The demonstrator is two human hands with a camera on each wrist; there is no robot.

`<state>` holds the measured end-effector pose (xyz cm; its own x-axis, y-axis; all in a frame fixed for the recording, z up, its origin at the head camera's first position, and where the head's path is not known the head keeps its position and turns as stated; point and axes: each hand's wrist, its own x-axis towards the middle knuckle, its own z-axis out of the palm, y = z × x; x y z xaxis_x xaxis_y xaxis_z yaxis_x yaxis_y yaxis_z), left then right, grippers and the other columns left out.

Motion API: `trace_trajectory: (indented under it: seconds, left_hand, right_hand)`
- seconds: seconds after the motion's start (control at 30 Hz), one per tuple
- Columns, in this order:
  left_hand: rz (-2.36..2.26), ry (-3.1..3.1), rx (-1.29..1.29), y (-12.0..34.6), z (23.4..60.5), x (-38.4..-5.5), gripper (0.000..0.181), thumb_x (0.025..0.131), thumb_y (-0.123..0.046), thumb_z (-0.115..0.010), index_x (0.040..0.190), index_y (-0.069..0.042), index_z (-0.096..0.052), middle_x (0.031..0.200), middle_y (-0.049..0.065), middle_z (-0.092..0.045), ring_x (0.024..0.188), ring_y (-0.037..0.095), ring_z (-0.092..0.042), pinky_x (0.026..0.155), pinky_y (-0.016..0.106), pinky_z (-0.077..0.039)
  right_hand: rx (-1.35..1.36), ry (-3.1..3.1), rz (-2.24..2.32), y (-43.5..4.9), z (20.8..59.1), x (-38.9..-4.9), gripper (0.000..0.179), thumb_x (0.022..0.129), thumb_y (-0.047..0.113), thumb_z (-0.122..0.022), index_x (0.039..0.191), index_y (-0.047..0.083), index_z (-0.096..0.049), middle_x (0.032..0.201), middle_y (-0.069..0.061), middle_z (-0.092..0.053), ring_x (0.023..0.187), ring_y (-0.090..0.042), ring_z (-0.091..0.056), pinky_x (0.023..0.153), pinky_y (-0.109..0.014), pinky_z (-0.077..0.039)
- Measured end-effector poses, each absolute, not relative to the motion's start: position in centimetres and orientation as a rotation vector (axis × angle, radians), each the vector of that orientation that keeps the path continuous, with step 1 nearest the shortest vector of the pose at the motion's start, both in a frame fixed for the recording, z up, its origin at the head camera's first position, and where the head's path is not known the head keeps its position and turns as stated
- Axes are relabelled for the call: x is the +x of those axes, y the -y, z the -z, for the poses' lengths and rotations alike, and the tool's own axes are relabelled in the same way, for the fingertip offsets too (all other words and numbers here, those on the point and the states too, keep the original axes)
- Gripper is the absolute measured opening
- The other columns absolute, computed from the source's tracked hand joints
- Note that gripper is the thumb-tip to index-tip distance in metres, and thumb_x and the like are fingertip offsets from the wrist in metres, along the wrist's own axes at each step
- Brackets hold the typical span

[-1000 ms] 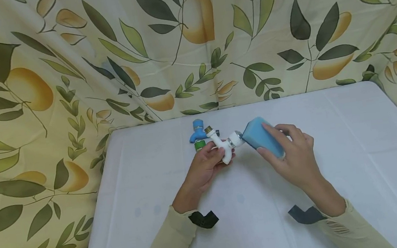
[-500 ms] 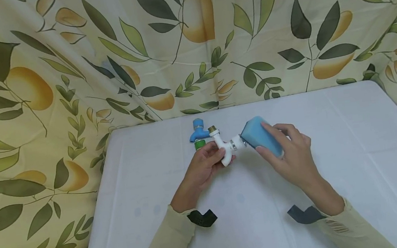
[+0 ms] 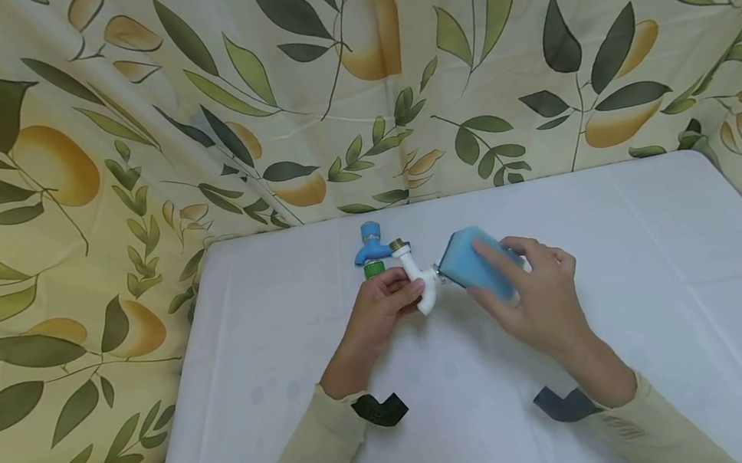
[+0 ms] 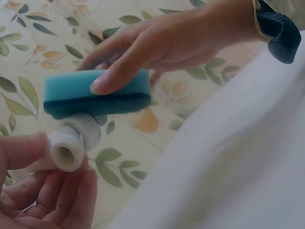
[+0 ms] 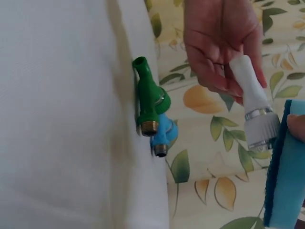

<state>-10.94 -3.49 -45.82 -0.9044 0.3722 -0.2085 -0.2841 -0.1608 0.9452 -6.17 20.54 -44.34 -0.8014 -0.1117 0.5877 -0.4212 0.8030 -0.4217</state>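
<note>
Blue sponge [image 3: 465, 265], gripped by right hand [image 3: 540, 303], has shifted toward left edge of table [image 3: 206, 391], seemingly scouring white tap [image 3: 427, 288] left hand [image 3: 376, 314] grips.

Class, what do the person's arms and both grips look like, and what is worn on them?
The left grip and right grip are bare, ungloved hands. The left sleeve and right sleeve are pale beige, ending near the wrists, with a ridged patch on the right one. The left wrist piece is black and angular; the right wrist piece is dark blue.
</note>
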Motion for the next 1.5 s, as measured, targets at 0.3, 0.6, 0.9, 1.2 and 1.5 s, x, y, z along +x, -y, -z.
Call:
trace_trajectory:
  seconds: [0.3,0.6,0.9,1.2,1.5]
  left_hand:
    - [-2.088,-1.823,0.154,3.1,45.6,-10.3,0.034,0.094,-0.006,-0.068,0.122,0.012,-0.063,0.092,-0.001,-0.068,0.087,0.01,-0.066,0.082,0.024,-0.059]
    - [-2.07,-1.89,0.142,2.8,45.5,-10.3,0.031,0.094,-0.005,-0.07,0.12,0.011,-0.065,0.096,0.004,-0.07,0.087,0.009,-0.067,0.083,0.022,-0.058]
    - [-2.009,-1.936,0.154,2.9,45.3,-10.4,0.031,0.094,-0.004,-0.07,0.122,0.008,-0.066,0.103,0.012,-0.071,0.09,0.009,-0.068,0.084,0.022,-0.055]
    - [-1.95,-2.011,0.18,3.0,45.6,-10.5,0.033,0.096,-0.01,-0.07,0.127,-0.001,-0.066,0.115,0.014,-0.071,0.1,0.014,-0.069,0.091,0.027,-0.056]
    - [-1.803,-2.447,0.585,3.0,46.4,-10.2,0.025,0.094,-0.011,-0.074,0.117,-0.005,-0.07,0.112,0.009,-0.071,0.103,0.019,-0.07,0.092,0.032,-0.059]
  right_hand:
    - [0.463,2.27,-0.514,-20.2,44.3,-6.3,0.053,0.093,0.057,-0.058,0.133,0.024,-0.069,0.108,-0.025,-0.063,0.093,-0.046,-0.06,0.088,-0.072,-0.035]
    - [0.435,2.326,-0.545,-20.2,44.3,-6.2,0.058,0.092,0.063,-0.055,0.13,0.022,-0.07,0.107,-0.025,-0.063,0.095,-0.046,-0.06,0.09,-0.073,-0.034]
    - [0.361,2.34,-0.544,-20.6,44.1,-6.6,0.062,0.094,0.066,-0.051,0.134,0.022,-0.068,0.11,-0.026,-0.063,0.099,-0.047,-0.058,0.091,-0.074,-0.032]
    - [0.403,2.374,-0.617,-20.6,44.3,-6.2,0.064,0.093,0.068,-0.05,0.133,0.022,-0.069,0.109,-0.024,-0.063,0.098,-0.044,-0.061,0.09,-0.073,-0.034]
    - [0.296,2.409,-0.693,-20.7,44.0,-6.5,0.062,0.079,0.049,-0.073,0.134,0.021,-0.068,0.111,-0.022,-0.062,0.099,-0.043,-0.061,0.087,-0.069,-0.033]
